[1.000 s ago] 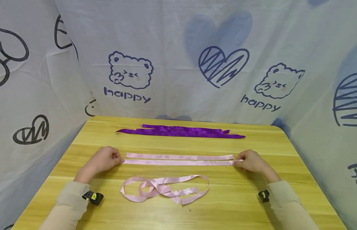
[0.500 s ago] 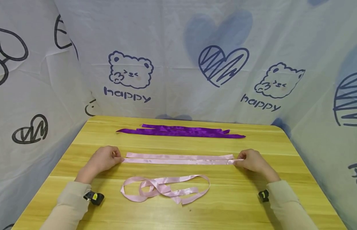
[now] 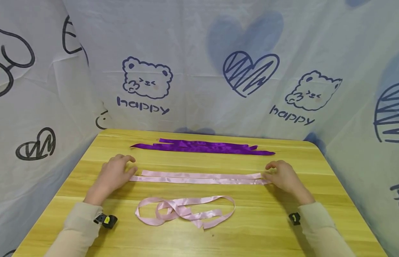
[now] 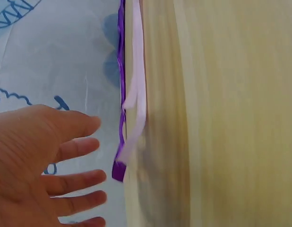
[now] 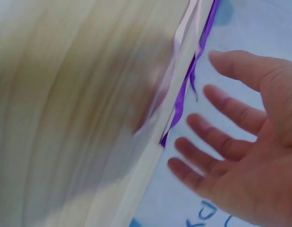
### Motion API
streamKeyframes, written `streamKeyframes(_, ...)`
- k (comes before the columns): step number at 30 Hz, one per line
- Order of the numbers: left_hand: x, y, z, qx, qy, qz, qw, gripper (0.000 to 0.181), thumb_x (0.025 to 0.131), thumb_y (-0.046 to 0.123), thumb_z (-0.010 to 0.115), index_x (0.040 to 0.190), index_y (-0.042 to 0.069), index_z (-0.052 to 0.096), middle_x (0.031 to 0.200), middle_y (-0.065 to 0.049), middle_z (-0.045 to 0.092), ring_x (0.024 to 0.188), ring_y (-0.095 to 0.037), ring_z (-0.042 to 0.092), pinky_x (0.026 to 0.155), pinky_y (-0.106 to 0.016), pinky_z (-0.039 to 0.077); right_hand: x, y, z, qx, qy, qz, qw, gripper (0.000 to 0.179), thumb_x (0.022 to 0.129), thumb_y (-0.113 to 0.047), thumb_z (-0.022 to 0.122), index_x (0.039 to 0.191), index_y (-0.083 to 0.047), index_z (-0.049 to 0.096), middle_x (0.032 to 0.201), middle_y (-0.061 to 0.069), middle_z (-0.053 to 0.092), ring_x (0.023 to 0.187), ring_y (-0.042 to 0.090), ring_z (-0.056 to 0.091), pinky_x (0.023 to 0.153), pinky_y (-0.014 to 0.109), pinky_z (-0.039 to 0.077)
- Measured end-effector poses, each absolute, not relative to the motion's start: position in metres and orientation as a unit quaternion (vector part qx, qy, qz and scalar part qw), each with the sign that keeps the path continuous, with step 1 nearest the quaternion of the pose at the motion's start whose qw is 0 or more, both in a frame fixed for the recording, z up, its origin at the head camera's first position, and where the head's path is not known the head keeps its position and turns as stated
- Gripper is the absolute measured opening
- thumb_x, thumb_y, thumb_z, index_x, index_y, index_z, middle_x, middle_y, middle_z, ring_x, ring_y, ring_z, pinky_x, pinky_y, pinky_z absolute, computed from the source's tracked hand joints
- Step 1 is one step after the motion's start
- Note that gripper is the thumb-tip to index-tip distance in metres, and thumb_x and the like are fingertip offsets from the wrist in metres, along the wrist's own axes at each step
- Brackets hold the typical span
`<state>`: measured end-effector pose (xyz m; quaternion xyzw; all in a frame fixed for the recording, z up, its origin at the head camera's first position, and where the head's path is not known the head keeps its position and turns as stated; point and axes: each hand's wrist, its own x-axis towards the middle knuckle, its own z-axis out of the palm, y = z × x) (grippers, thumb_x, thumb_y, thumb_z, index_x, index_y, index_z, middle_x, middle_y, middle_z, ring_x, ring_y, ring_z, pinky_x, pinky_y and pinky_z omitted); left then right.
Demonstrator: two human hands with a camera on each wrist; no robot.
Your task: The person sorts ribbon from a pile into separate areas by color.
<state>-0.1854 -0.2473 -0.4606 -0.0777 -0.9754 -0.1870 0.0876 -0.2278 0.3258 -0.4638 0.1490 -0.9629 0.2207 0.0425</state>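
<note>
From my end of the feed, I had the left hand (image 3: 114,173) at the centre left of the head view and the right hand (image 3: 283,176) at the centre right, both with nothing clamped in them. The left wrist view gave me its fingers (image 4: 77,182) spread apart, and the right wrist view likewise showed the other hand's fingers (image 5: 226,101) fanned out. Between the two hands, the lower pink ribbon (image 3: 199,180) lay straight across the middle of the frame, its left end by the left thumb and its right end by the right fingertips. On the head view alone I could not tell whether skin touched satin, though in both wrist views a gap showed between fingertips and pink ends. Just above it ran the upper pink ribbon (image 3: 199,175), a little shorter and nearly parallel; I could not tell whether their edges met. Below centre, a looped pink ribbon (image 3: 207,215) lay in loose, crossing curves. Purple ribbons (image 3: 202,147) were bunched in a long flat row farther up, near the back edge of the wooden table (image 3: 250,232). Across the top of the frame I saw a pale cloth (image 3: 193,107) printed with hearts, bear faces and the word "happy".
</note>
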Motion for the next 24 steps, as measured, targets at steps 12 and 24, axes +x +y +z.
streamKeyframes(12, -0.184, -0.184, -0.454, -0.214, -0.939, -0.249, 0.104, 0.024, 0.098, 0.017, 0.074, 0.117, 0.002, 0.075, 0.117, -0.015, 0.076, 0.111, -0.035, 0.071, 0.096, -0.052, 0.057, -0.214, 0.25, -0.458, 0.284, -0.919, 0.273, 0.018, 0.017, 0.095, -0.017, 0.077, 0.108, -0.005, 0.075, 0.112, 0.009, 0.071, 0.108, 0.032, 0.068, 0.095, 0.051, 0.056)
streamKeyframes(24, -0.171, -0.12, -0.462, -0.315, -0.916, -0.244, 0.054, 0.022, 0.1, 0.021, 0.071, 0.116, 0.007, 0.075, 0.108, -0.006, 0.077, 0.098, -0.022, 0.071, 0.088, -0.042, 0.059, -0.196, 0.192, -0.451, 0.39, -0.882, 0.256, -0.066, 0.026, 0.099, -0.021, 0.073, 0.12, -0.005, 0.073, 0.117, 0.007, 0.071, 0.107, 0.028, 0.07, 0.095, 0.043, 0.059)
